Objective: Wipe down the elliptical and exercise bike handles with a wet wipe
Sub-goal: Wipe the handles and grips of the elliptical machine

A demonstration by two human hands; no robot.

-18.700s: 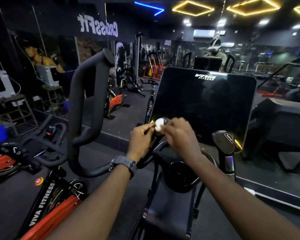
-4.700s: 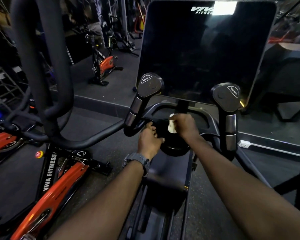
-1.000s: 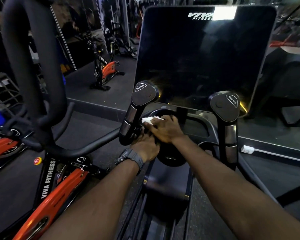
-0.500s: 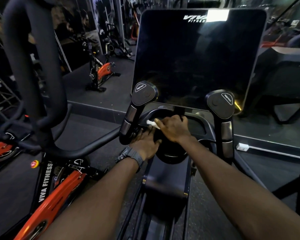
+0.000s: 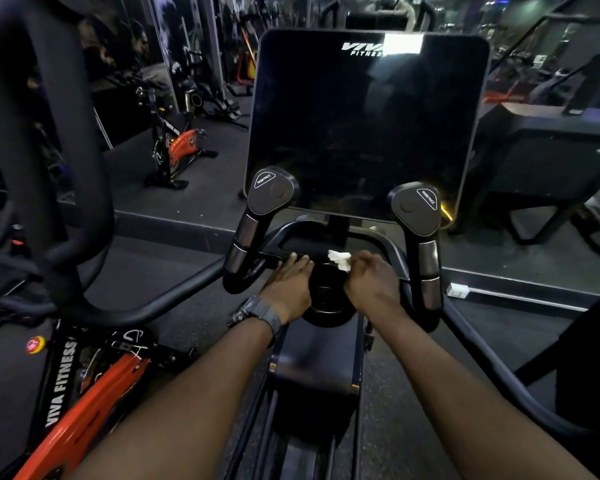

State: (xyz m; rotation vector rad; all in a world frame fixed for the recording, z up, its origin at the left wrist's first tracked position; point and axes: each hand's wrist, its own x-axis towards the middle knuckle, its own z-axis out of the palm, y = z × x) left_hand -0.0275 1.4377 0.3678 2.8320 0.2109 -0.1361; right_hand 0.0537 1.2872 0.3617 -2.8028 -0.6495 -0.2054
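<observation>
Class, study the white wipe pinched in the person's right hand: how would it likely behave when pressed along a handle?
The wet wipe looks crumpled and limp, so probably floppy, moulding round curves. The right hand pinches it easily, suggesting it is light. It may bunch up rather than slide flat.

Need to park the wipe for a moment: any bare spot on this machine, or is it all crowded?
Bare: the flat black shroud below the round hub, between the forearms. Crowded: the crossbar, where the left hand rests and the right hand pinches the wipe, between the two grips.

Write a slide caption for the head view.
Right hand holds a wipe at the elliptical's crossbar; left hand rests beside it.
</observation>
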